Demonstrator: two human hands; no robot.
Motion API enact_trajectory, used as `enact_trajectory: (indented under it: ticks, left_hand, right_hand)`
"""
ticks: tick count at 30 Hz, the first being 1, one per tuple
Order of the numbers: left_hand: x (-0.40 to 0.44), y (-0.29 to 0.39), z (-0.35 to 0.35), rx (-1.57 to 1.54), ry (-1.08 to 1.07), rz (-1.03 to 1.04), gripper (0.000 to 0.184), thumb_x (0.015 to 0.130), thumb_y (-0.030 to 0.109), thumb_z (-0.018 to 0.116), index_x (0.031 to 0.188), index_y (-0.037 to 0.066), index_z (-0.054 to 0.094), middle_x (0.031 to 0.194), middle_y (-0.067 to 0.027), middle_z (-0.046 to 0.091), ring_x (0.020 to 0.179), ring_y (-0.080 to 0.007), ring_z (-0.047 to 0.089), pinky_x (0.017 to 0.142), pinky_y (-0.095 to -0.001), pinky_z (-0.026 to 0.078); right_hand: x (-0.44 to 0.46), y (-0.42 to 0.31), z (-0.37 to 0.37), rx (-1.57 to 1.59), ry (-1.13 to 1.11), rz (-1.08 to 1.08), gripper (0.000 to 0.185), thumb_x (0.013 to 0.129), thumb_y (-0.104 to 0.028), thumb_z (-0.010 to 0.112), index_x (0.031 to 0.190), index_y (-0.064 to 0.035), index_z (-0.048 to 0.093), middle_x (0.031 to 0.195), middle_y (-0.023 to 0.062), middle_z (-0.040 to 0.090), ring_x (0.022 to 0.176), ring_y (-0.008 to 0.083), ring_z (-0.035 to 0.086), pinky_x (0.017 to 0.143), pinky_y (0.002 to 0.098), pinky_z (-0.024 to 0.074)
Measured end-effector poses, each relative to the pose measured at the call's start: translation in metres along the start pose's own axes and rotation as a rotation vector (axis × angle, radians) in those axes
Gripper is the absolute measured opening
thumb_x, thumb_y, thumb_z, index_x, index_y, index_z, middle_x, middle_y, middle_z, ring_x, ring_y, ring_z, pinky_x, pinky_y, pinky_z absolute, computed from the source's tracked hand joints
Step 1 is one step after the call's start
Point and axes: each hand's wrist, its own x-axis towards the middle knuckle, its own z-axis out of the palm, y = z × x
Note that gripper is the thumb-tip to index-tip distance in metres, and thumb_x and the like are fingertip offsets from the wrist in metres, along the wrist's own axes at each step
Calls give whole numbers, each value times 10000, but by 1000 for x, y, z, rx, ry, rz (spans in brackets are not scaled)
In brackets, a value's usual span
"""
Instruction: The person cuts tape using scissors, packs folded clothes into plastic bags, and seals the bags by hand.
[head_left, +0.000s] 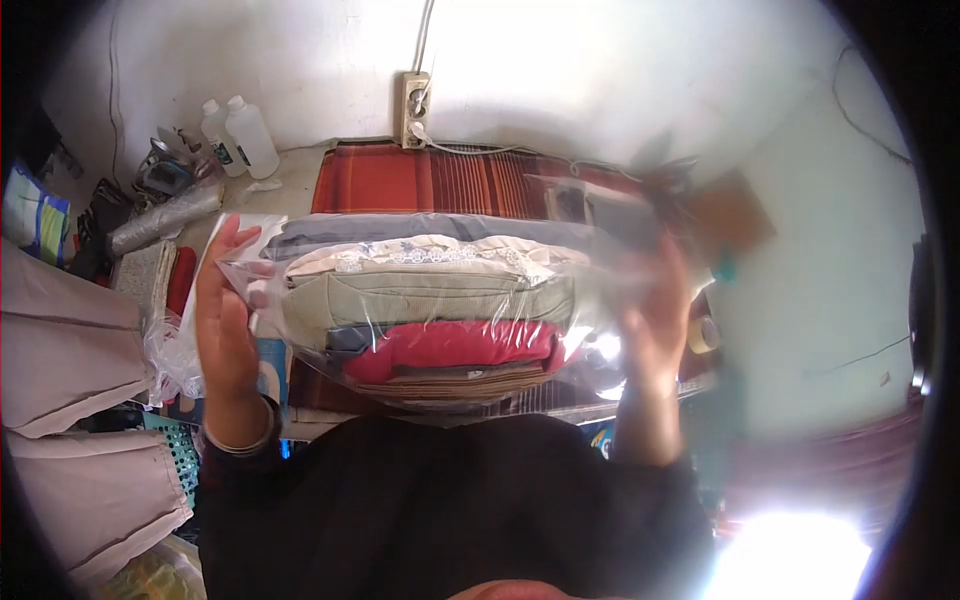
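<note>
A clear plastic bag (pixel 470 345) with a stack of folded clothes inside is held up in front of my chest. From top to bottom the stack shows dark grey cloth, a cream piece with lace trim (pixel 430 255), olive-green cloth (pixel 430 300), a red piece (pixel 470 345) and brownish striped cloth. My left hand (pixel 232 300) grips the bag's left end, fingers behind it and thumb in front. At the right end, my right hand (pixel 658 305) is closed on the bag; glare and clear film blur its fingers.
Behind the bag lies a red striped cloth (pixel 400 180) on the table. Two white bottles (pixel 250 138) stand at the back left near a roll of clear plastic (pixel 165 220). A power strip (pixel 415 110) is on the wall. A tape roll (pixel 706 334) sits at right; a pinkish curtain (pixel 75 330) hangs left.
</note>
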Motion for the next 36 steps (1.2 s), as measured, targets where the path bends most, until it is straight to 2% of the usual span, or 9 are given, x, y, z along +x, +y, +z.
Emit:
enact_trajectory:
  ticks: [1,4,8,13,17,21,23,28,36]
  left_hand:
    - [4,4,-8,0,-2,-1,763,892,487,589,1414,-15,346,1252,-120,509,1059,-176,524,941,-308,402]
    - [15,20,-12,407,-12,-5,247,890,44,624,1132,-6,613,915,6,561,803,-45,489,723,-176,379]
    - [18,17,-29,340,-43,-146,167,896,108,638,1025,4,632,803,38,558,714,-32,478,652,-170,360]
    - [19,0,-32,-40,16,-276,113,905,190,639,897,78,626,741,67,544,577,1,378,518,-156,287]
    - [21,-4,-31,-107,48,-352,110,901,193,643,844,105,608,711,77,517,546,12,348,488,-149,259]
    - [17,-4,-28,-169,131,-375,134,890,198,656,800,129,585,673,92,483,520,15,344,467,-150,249]
    - [23,1,-24,-158,157,-383,140,887,197,660,790,135,580,662,98,477,513,16,341,463,-152,248]
    - [26,9,-21,-140,136,-324,159,880,192,671,763,130,583,635,111,452,511,17,323,459,-162,233]
    - [23,7,-17,263,55,-237,147,853,147,687,750,82,605,666,51,519,577,-63,433,551,-218,365]
  right_hand:
    - [5,-7,-4,0,2,1,741,795,-118,745,1409,-28,341,1219,116,533,1096,201,536,939,331,445]
    - [21,-26,-7,-300,-141,42,167,820,38,673,986,30,653,949,66,634,879,120,589,766,235,464]
    - [25,-34,-13,-345,-37,211,145,826,-25,706,960,8,660,761,22,644,691,90,589,628,199,444]
    - [30,-12,-30,-199,-42,277,114,877,-10,613,988,-7,640,747,43,627,643,83,565,561,205,446]
    - [27,-3,-35,462,8,520,201,906,-19,541,1100,-4,590,778,41,612,660,105,579,588,208,460]
    - [22,-15,-29,48,-234,152,297,865,40,573,1161,13,567,1027,97,610,907,146,597,787,287,505]
    - [31,-27,-25,-212,-342,179,307,841,71,599,1143,20,586,1079,105,606,981,138,579,833,288,495]
    - [38,-19,-22,-219,-176,162,28,878,19,602,880,-8,606,770,46,639,701,121,615,665,231,483]
    - [36,7,-16,214,-67,552,101,859,-57,592,791,-75,519,694,-6,519,578,92,479,525,225,386]
